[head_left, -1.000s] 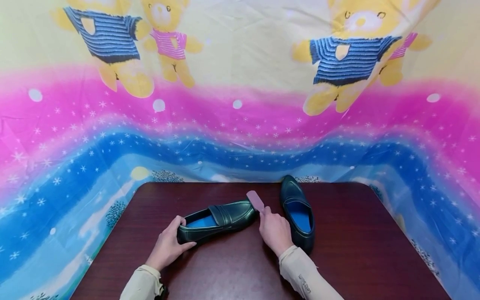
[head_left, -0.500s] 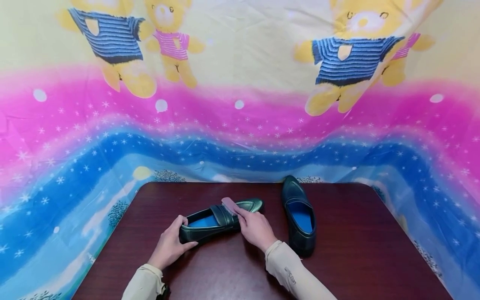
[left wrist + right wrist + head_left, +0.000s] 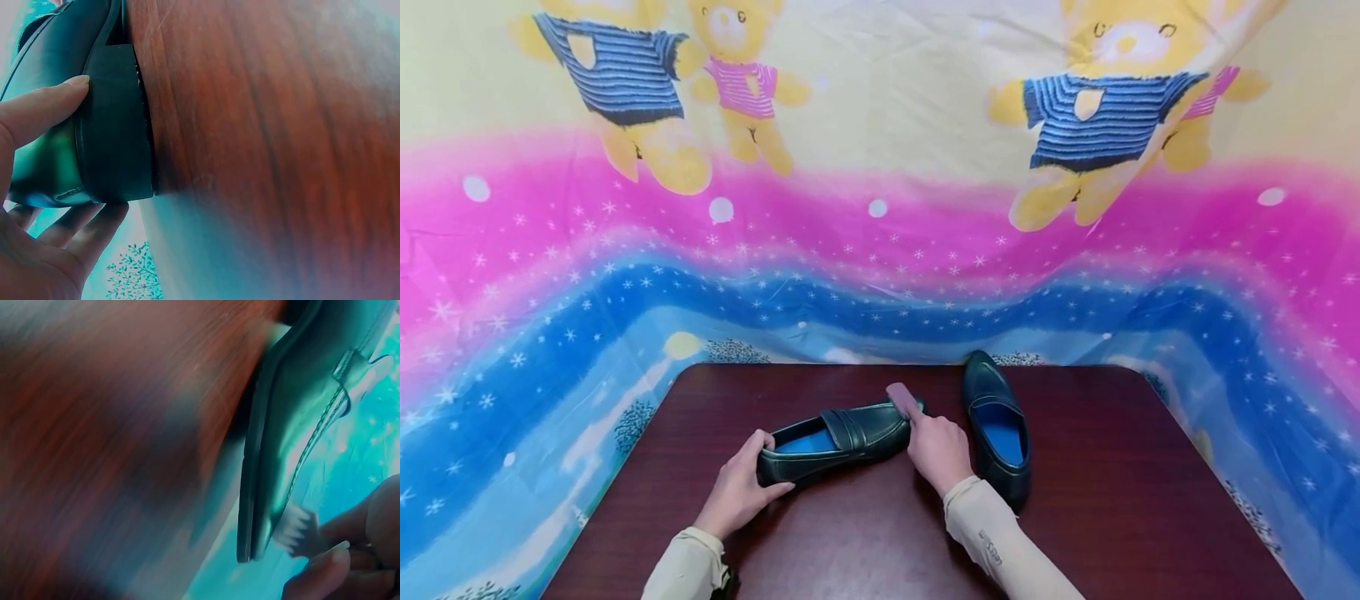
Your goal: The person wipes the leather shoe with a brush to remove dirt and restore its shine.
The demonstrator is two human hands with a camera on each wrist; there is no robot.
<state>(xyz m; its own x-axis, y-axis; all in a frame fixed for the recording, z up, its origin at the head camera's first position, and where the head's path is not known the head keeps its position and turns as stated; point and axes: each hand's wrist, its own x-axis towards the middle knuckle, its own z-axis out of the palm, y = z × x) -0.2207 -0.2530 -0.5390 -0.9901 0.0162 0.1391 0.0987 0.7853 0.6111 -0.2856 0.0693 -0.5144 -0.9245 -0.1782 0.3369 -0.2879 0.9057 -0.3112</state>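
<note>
Out from the strap to the toe of the dark shoe, the pink brush had shifted since half a second before, and my right hand had gone with it, while my left hand had stayed put. The right gripped the brush, bristles at the toe's upper edge, touching as far as I could tell. The left held the shoe round its heel, thumb on the near side. The shoe lay between my hands, on or just above the table, I could not tell which. Its long axis ran from the heel at my left to the toe at my right, slanting slightly away from me; I judged the brush's path to hang on that line, with my right hand nearer the toe. The other shoe stood right of that hand, pointing away.
</note>
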